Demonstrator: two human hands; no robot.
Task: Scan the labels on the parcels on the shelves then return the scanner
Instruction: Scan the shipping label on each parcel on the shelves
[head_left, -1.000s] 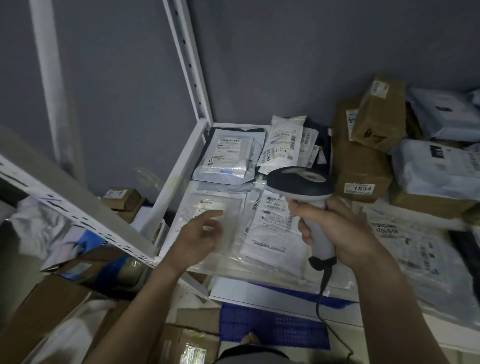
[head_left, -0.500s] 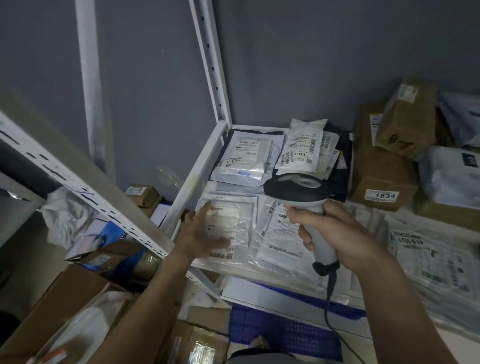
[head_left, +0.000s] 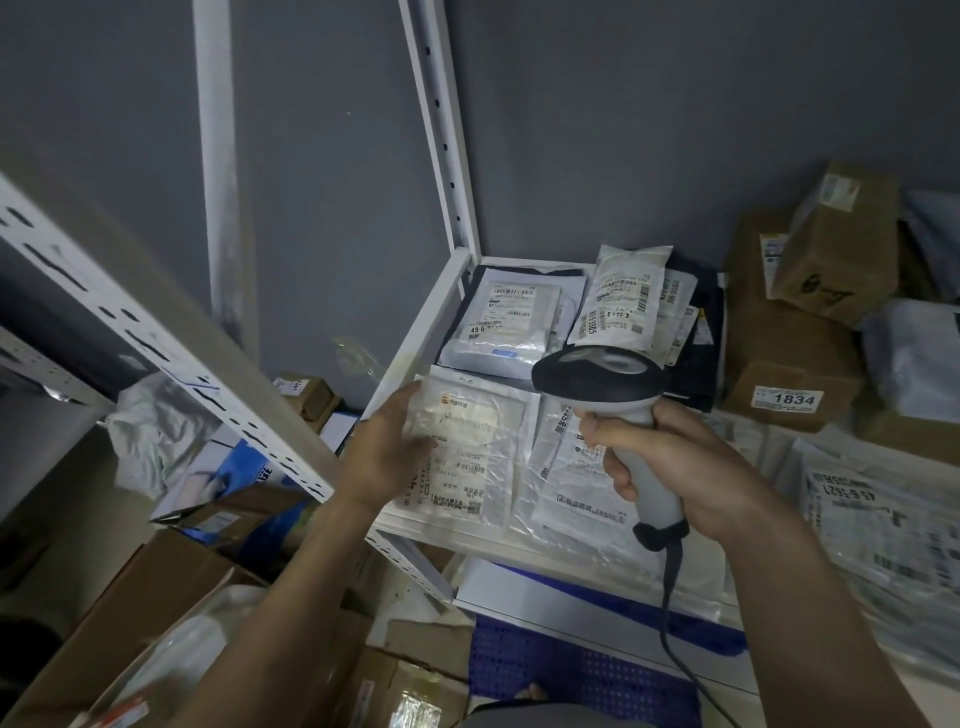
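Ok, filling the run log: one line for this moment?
phase: scanning | right hand: grips scanner | left hand: steadies clear parcel | shelf

Shelf (head_left: 415, 332), front edge: open to reach. Right of it, stacked cardboard boxes (head_left: 789, 332) block the back. Left: slanted white upright (head_left: 156, 332) bars entry.

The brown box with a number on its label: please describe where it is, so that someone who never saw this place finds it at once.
Look at the white shelf against the grey wall, then to its right side, past the flat plastic parcels. There, under a stack of brown boxes, sits the brown box. Only it has a white sticker with the large black number 1834.
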